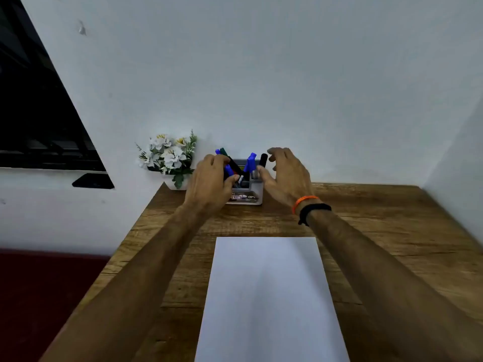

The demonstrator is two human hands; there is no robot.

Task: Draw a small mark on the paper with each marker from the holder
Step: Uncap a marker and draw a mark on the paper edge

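The small grey plastic marker holder (245, 190) sits at the far edge of the brown wooden table (392, 231), beyond the blank white paper (266, 296). The left hand (209, 181) is curled around several markers (230, 165). The right hand (285, 176) is open, fingers spread, holding nothing. Grabbing a bunch could tip the holder or drop some.

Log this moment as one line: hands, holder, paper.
left hand: gripping markers in holder | right hand: open beside black marker | paper: blank
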